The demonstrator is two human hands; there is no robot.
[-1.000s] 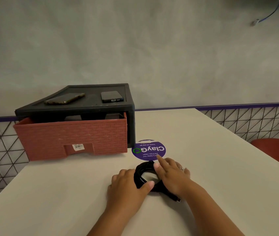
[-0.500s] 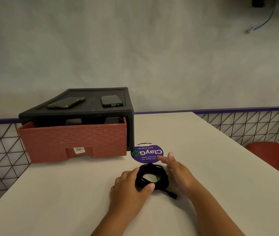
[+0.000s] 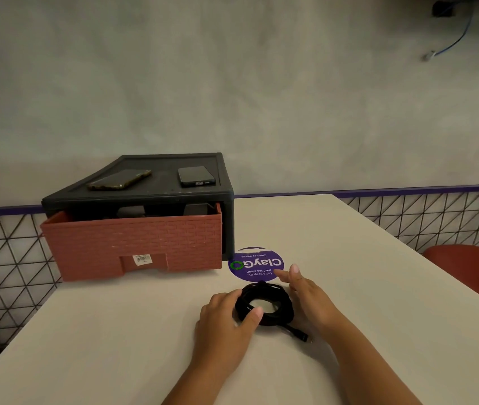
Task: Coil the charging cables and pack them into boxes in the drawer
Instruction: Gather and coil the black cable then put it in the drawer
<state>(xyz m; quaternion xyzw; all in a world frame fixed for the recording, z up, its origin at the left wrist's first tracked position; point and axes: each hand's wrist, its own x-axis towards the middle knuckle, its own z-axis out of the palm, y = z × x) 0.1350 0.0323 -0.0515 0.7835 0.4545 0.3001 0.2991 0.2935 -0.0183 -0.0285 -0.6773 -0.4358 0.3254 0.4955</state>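
Observation:
A black charging cable (image 3: 273, 312) lies coiled in a ring on the white table (image 3: 115, 331), its plug end trailing toward me on the right. My left hand (image 3: 226, 320) holds the coil's left side, thumb across the near loops and fingers curled behind it. My right hand (image 3: 305, 290) rests against the coil's right side with fingers straight. Behind and to the left, the red brick-patterned drawer (image 3: 133, 244) is pulled out of its black housing (image 3: 226, 206). Dark boxes (image 3: 196, 209) show just above the drawer's rim.
Two phones lie on top of the housing, one in a gold-edged case (image 3: 120, 179), one dark (image 3: 196, 176). A round purple sticker (image 3: 256, 264) is on the table beyond the coil. A red chair (image 3: 466, 264) stands at the right; mesh railing lines the table's far sides.
My right hand has lifted off the top of the coil and moved to its right side. The left hand keeps its hold on the coil.

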